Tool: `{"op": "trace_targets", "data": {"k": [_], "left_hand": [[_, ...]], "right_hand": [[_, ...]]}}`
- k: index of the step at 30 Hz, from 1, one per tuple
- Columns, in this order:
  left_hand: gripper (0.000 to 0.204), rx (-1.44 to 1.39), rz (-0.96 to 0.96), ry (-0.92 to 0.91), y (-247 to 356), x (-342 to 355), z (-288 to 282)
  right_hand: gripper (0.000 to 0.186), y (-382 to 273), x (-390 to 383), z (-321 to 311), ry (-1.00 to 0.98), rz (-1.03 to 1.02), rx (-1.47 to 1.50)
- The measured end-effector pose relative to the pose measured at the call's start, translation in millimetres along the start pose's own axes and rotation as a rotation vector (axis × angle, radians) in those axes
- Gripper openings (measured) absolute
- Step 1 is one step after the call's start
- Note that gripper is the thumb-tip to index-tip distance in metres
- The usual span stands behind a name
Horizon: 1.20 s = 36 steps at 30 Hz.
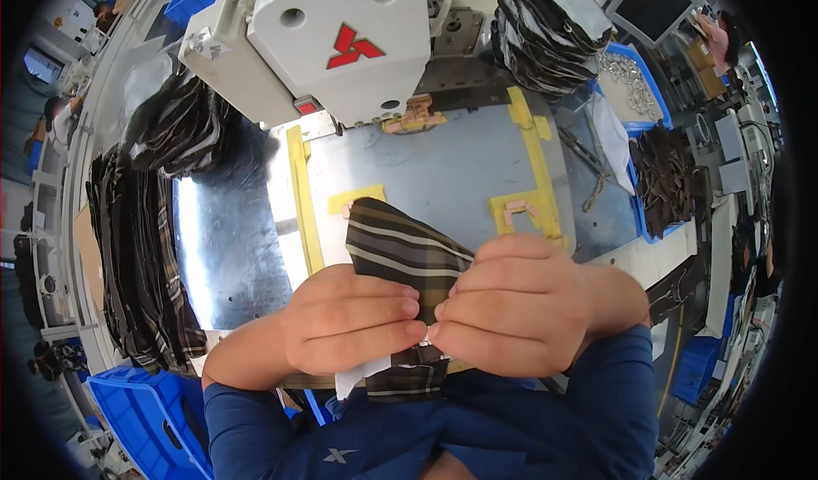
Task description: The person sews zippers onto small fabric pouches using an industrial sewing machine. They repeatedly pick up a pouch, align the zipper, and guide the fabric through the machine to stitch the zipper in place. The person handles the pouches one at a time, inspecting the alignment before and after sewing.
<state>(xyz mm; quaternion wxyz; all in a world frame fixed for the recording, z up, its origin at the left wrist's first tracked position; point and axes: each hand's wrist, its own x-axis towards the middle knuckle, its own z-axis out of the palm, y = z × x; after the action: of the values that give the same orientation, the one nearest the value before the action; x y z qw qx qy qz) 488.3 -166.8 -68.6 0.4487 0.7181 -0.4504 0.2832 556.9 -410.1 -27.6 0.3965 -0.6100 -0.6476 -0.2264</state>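
My left hand point(349, 318) and my right hand point(520, 305) meet low in the middle of the view, both closed on a striped dark brown and olive plaid fabric piece point(392, 241). Its upper part fans out over the metal work plate point(439, 164). A white strip or backing point(354, 376) shows under my left hand. The fingertips nearly touch around a small white bit that I cannot make out. Just beyond the fabric stands a white sewing machine head point(324, 45), with yellow tape strips point(535, 173) on the plate below it.
Dark fabric stacks lie at left point(128, 258) and upper right point(541, 37). Blue bins hold small metal pieces point(622, 79) and dark cloth pieces point(660, 182); another bin point(145, 412) sits lower left. A monitor point(648, 2) stands upper right. Other people point(720, 41) work at the edges.
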Motion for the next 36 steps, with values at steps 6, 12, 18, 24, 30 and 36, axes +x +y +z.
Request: {"op": "trace_targets", "data": {"k": [6, 12, 18, 24, 30, 36], "left_hand": [[0.021, 0.001, -0.114, -0.048, 5.0, 4.0, -8.4], [0.020, -0.091, -0.276, 0.055, -6.7, 2.9, 3.0], [0.034, -0.276, -1.354, 0.164, -55.2, 20.4, 20.8], [0.066, 0.679, -0.618, -0.278, -77.4, 8.1, 34.9], [0.094, 0.604, -0.402, -0.522, -94.9, -3.3, 33.7], [0.103, 0.573, -0.522, -0.521, -100.5, 2.9, 36.8]], "right_hand": [[0.016, 2.8, -1.6, 3.5, -0.006, 0.034, 0.086], [0.016, 17.1, -8.9, 4.3, -0.102, 0.224, 0.153], [0.026, 67.1, -14.2, 17.9, -0.281, 1.264, 0.284], [0.034, 135.7, -42.3, 30.3, -0.468, 1.208, -0.029], [0.033, 148.2, -45.4, 38.1, -0.337, 1.154, -0.080], [0.037, 154.0, -37.5, 41.1, -0.420, 1.198, -0.178]]}}
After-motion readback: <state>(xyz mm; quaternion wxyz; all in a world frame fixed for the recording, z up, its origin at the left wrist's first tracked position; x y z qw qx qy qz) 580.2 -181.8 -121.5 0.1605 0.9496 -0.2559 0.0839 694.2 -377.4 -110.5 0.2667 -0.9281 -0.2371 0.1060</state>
